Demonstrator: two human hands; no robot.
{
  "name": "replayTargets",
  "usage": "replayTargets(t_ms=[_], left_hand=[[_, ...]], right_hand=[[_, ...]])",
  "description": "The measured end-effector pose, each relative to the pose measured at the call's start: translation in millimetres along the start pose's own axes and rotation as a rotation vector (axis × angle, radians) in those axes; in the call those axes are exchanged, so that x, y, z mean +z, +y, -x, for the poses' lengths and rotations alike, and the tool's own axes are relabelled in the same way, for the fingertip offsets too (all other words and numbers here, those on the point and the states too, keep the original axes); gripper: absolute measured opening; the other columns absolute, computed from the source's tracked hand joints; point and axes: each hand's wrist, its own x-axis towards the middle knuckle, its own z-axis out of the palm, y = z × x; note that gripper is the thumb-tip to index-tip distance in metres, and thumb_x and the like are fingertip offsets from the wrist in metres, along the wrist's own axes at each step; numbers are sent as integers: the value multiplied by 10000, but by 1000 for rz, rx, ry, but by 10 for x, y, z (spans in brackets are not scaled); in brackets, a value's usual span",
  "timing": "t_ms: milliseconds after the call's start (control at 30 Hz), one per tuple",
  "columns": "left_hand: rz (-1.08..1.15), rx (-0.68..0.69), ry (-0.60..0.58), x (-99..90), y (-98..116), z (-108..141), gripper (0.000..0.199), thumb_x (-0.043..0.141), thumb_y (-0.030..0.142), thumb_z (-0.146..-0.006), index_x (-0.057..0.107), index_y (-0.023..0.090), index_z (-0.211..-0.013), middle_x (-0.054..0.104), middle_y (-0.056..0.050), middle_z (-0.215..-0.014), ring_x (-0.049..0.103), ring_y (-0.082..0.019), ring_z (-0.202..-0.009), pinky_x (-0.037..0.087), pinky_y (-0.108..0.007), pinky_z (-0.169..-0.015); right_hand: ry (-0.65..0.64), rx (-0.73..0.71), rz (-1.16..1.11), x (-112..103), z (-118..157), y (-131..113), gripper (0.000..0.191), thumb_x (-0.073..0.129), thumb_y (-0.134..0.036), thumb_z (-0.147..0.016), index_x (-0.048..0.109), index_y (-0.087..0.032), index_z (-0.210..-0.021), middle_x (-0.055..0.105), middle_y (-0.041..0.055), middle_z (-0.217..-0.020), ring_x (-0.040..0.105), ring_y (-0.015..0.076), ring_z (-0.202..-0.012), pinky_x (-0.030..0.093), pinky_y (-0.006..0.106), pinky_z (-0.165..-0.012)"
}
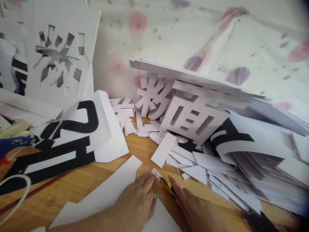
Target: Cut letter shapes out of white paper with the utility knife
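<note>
My left hand [138,199] lies on a white board sheet [96,196], its fingers pressed together on a small white strip [156,173] that shows beyond the fingertips. How far the strip runs beneath the hand is hidden. My right hand [195,207] is closed around a yellow and black utility knife [171,187], with the forefinger stretched along it. The knife's front end points toward the strip, close to my left fingertips. Whether the blade touches the strip I cannot tell.
White cut-out characters [193,116] stand behind on the wooden table [142,148]. Many white offcuts [207,174] pile up at right. Black-printed paper [84,122] lies at left, near a white cable [27,183]. A board with cut-out holes [87,74] leans at back left.
</note>
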Motion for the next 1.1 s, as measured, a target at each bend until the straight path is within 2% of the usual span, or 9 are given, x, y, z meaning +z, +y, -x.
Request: replayTargets(t_ms=[233, 367, 467, 600, 767, 867, 967, 1033, 1100], left_hand=[[-26, 29, 32, -9, 1, -2, 379, 417, 147, -821, 525, 57, -1173, 610, -163, -1178, 564, -265, -1110, 512, -364, -880], [41, -16, 14, -75, -15, -18, 400, 474, 134, -758, 536, 79, -1150, 612, -147, -1167, 590, -244, -1067, 533, -324, -843], [41, -123, -1, -159, -33, -42, 406, 537, 182, -748, 534, 100, -1146, 611, -139, -1154, 588, -259, -1048, 511, -376, -881], [6, -152, 17, -203, -54, -38, 493, 593, 285, -774, 480, 75, -1205, 615, -165, -1139, 560, -307, -1073, 471, -460, -918], [164, -80, 108, -155, -51, 23, 541, 507, 116, -750, 391, 166, -1276, 624, -97, -1132, 550, -259, -1090, 455, -455, -943], [260, -66, 149, -121, -27, 44, 555, 463, 62, -718, 396, 200, -1252, 649, -62, -1056, 588, -234, -1012, 441, -464, -955], [335, -106, 185, -101, 7, 51, 486, 448, 55, -701, 464, 210, -1161, 664, -51, -983, 614, -223, -927, 442, -473, -945], [379, -115, 197, -104, 31, 52, 469, 446, 51, -684, 481, 211, -1124, 670, -42, -928, 631, -210, -852, 429, -490, -950], [398, -55, 190, -127, 54, 51, 520, 444, 42, -657, 453, 206, -1150, 671, -37, -913, 638, -200, -797, 394, -528, -972]], right_hand=[[106, -13, -114, 96, 62, 87, 640, 365, -22, -764, 416, -290, -1343, 681, 45, -711, 615, 178, -495, 420, 263, -434], [19, 33, -175, -21, 53, 124, 551, 399, -112, -817, 420, -306, -1333, 683, 20, -731, 634, 176, -534, 432, 256, -472], [-52, 74, -133, -121, 19, 140, 517, 391, -154, -844, 404, -298, -1340, 672, 34, -815, 655, 203, -601, 445, 281, -495], [75, 166, 6, -108, -61, 159, 496, 427, -159, -854, 418, -299, -1330, 629, 69, -874, 640, 216, -679, 446, 291, -524], [246, 134, 43, -59, -172, 141, 455, 568, -193, -802, 520, -272, -1247, 614, 94, -921, 584, 256, -838, 477, 353, -653], [281, 103, -92, -126, -220, 14, 283, 524, -178, -831, 612, -224, -1096, 614, 107, -974, 558, 261, -910, 468, 398, -739], [163, 121, -326, -222, -245, -164, 194, 452, -164, -864, 638, -191, -910, 634, 83, -887, 581, 224, -855, 461, 371, -761], [83, 164, -512, -264, -248, -248, 212, 447, -155, -856, 615, -178, -984, 640, 82, -933, 593, 208, -875, 451, 351, -789], [39, 219, -694, -269, -248, -274, 278, 464, -143, -827, 576, -170, -1080, 641, 78, -956, 597, 192, -874, 439, 333, -796]])
